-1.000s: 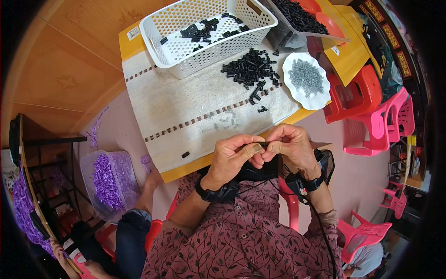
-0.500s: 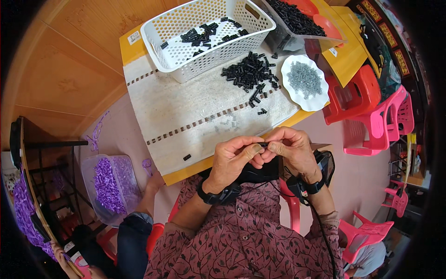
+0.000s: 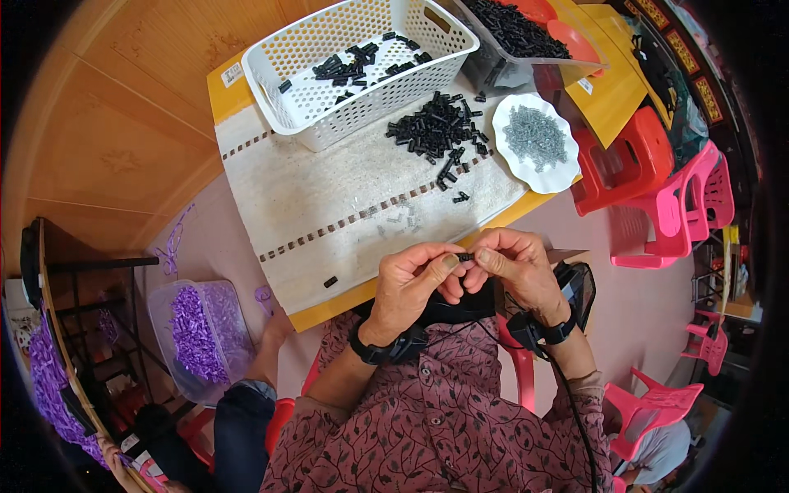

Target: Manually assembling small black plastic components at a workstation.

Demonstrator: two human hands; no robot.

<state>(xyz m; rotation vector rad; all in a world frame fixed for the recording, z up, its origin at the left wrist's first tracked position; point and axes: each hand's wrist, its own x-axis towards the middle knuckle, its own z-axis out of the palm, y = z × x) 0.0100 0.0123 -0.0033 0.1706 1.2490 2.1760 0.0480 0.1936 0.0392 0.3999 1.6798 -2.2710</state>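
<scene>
Between my two hands, just past the table's near edge, is a small black cylindrical piece (image 3: pixel 465 257). My left hand (image 3: pixel 415 275) pinches one end of it between thumb and forefinger. The other end sits in the pinch of my right hand (image 3: pixel 514 267). Farther off on the cloth (image 3: pixel 296 197) lies a heap of similar black pieces (image 3: pixel 436 127). A white scalloped plate (image 3: pixel 549 182) to its right holds many tiny clear parts (image 3: pixel 534 138). A few clear bits (image 3: pixel 401 215) are scattered on the cloth, and one lone black piece (image 3: pixel 330 282) lies near its front left.
A white perforated basket (image 3: pixel 353 115) with black pieces stands at the back, beside a clear bin (image 3: pixel 526 70) full of more. On the floor at left is a tub (image 3: pixel 226 329) of purple pieces. Red and pink stools (image 3: pixel 633 160) stand right. Another person's leg (image 3: pixel 242 419) shows lower left.
The pinch on the black piece has shifted slightly, showing more of it between my fingertips. The whole view has moved a little; the things on the table lie as before.
</scene>
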